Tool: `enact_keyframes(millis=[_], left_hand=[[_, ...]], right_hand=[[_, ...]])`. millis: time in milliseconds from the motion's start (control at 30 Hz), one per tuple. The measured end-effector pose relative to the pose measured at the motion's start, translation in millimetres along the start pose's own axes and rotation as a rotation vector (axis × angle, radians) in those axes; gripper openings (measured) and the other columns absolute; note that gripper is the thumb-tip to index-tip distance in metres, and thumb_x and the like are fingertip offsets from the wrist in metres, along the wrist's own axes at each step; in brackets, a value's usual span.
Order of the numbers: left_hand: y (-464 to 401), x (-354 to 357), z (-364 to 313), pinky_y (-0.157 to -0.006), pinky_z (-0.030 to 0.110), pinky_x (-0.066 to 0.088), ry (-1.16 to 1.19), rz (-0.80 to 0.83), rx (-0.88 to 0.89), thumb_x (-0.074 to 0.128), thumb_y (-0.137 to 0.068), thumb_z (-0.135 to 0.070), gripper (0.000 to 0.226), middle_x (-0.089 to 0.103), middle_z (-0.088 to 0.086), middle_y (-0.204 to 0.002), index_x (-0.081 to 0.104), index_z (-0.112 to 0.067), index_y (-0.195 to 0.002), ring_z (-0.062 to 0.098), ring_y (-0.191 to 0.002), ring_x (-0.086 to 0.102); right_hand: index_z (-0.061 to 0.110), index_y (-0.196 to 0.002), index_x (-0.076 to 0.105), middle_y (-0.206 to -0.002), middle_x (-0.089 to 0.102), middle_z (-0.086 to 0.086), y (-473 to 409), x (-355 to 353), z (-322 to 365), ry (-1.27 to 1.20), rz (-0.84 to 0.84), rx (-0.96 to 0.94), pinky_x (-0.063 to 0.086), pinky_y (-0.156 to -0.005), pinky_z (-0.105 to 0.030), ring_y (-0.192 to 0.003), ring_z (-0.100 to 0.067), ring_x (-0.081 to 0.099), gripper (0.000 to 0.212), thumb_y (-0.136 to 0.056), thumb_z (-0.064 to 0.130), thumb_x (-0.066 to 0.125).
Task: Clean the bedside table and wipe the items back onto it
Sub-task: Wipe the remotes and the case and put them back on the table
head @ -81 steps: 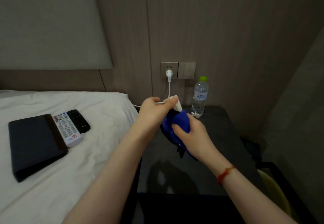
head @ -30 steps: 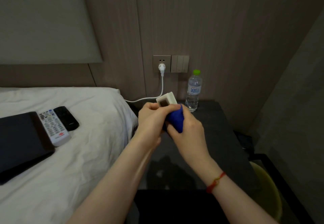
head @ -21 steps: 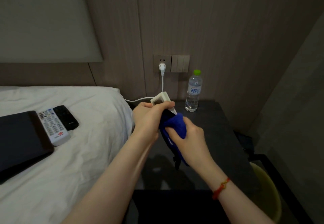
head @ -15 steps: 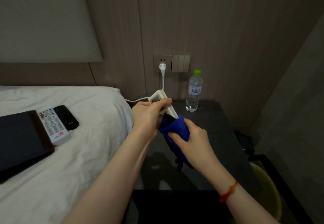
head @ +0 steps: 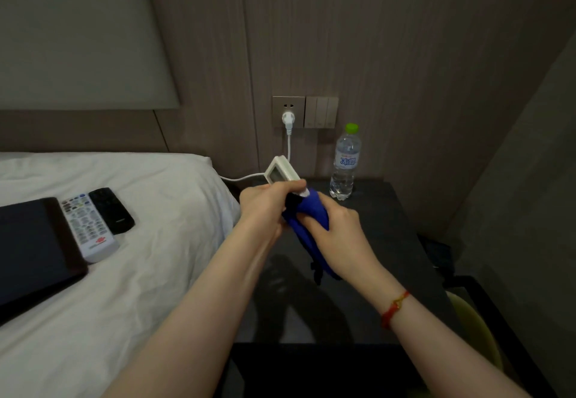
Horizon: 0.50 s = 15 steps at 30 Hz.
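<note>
Above the dark bedside table (head: 386,241), my left hand (head: 265,204) grips a small white device (head: 282,173) with a grey screen; a white cable runs from it to the wall socket. My right hand (head: 335,229) holds a blue cloth (head: 308,220) pressed against the lower end of the device, and a tail of the cloth hangs below my palm. A clear water bottle (head: 346,163) with a green cap stands upright at the back of the table, right of both hands.
On the white bed (head: 140,273) to the left lie a white remote (head: 88,227), a black remote (head: 112,210) and a dark flat folder (head: 31,248). A wall socket with a white plug (head: 288,117) sits above the table. A yellow-green bin (head: 477,329) stands at the lower right.
My left hand has turned the white device, its screen end now pointing up and back. The blue cloth has slid from its side to its lower end. The view shifted slightly.
</note>
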<state>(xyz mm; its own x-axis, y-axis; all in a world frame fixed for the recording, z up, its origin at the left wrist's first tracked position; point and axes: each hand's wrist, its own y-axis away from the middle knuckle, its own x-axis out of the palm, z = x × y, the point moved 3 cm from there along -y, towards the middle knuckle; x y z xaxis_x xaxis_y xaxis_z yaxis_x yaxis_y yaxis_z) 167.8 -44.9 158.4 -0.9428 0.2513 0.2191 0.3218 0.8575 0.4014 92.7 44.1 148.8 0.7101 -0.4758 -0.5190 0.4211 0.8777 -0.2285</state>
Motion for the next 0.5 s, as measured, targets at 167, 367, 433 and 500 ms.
enact_keyframes(millis=[167, 367, 433, 500], left_hand=[[-55.1, 6.6, -1.0, -0.062, 0.036, 0.059, -0.075, -0.143, 0.083, 0.082, -0.065, -0.012, 0.033, 0.067, 0.013, -0.086, 0.065, -0.001, -0.092, 0.026, -0.073, 0.067], [-134.2, 41.7, 34.2, -0.085, 0.039, 0.055, -0.486, -0.236, 0.108, 0.082, -0.065, -0.03, 0.051, 0.069, 0.013, -0.107, 0.065, -0.005, -0.106, 0.03, -0.096, 0.066], [-155.5, 54.8, 46.8, -0.085, 0.039, 0.054, -0.559, -0.269, 0.101, 0.08, -0.067, -0.033, 0.054, 0.067, 0.014, -0.11, 0.062, -0.004, -0.108, 0.033, -0.1, 0.065], [-177.4, 68.3, 59.6, -0.083, 0.038, 0.051, -0.61, -0.272, 0.102, 0.078, -0.071, -0.032, 0.052, 0.064, 0.016, -0.114, 0.059, -0.003, -0.109, 0.033, -0.104, 0.063]], right_hand=[[0.01, -0.09, 0.062, -0.082, 0.064, -0.007, -31.0, -23.9, -25.4, -0.358, -0.095, 0.282, 0.047, -0.074, -0.031, -0.077, -0.018, 0.06, 0.02, -0.093, 0.024, 0.05], [0.015, -0.099, 0.058, -0.099, 0.066, -0.005, -76.6, -68.5, -56.7, -0.797, -0.278, 0.487, 0.051, -0.074, -0.028, -0.09, -0.018, 0.063, 0.016, -0.093, 0.027, 0.051], [0.013, -0.104, 0.059, -0.099, 0.066, -0.005, -87.4, -79.2, -71.6, -0.853, -0.321, 0.482, 0.051, -0.072, -0.028, -0.089, -0.017, 0.064, 0.019, -0.092, 0.027, 0.053], [0.011, -0.11, 0.059, -0.103, 0.067, -0.006, -95.4, -85.5, -87.8, -0.911, -0.353, 0.487, 0.052, -0.072, -0.028, -0.091, -0.017, 0.065, 0.024, -0.092, 0.026, 0.054]])
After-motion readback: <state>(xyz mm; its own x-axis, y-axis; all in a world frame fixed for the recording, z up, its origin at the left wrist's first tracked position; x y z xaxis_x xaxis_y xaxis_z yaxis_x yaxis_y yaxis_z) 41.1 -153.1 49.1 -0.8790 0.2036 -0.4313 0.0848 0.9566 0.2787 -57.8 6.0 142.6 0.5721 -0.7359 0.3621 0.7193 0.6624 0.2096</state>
